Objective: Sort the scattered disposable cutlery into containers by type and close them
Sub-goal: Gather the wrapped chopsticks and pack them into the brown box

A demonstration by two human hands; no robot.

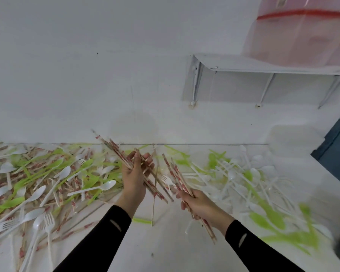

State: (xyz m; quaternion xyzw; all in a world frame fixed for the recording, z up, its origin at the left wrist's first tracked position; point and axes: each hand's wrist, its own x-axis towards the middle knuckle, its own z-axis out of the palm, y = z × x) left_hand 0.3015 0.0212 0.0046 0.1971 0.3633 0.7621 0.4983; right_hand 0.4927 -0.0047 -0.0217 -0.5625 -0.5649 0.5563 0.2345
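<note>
Black sleeves (108, 230) sat closest to me; beyond them my left grip (134, 173) clutched one bundle of wrapped chopsticks (114, 149) and my right grip (200, 207) a second bundle (177, 173), both above the desk (165, 252). I judged it best to square the ends and merge the bundles. A clear container (294, 138) stood at the far right, contents too blurred to tell; pink bins (302, 36) sat on the shelf (243, 63).

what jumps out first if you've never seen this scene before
The left hand and right hand, mid-frame, each grip a bundle of paper-wrapped chopsticks. Around them the white table is strewn with green and white plastic spoons and forks, thickest on the left.
</note>
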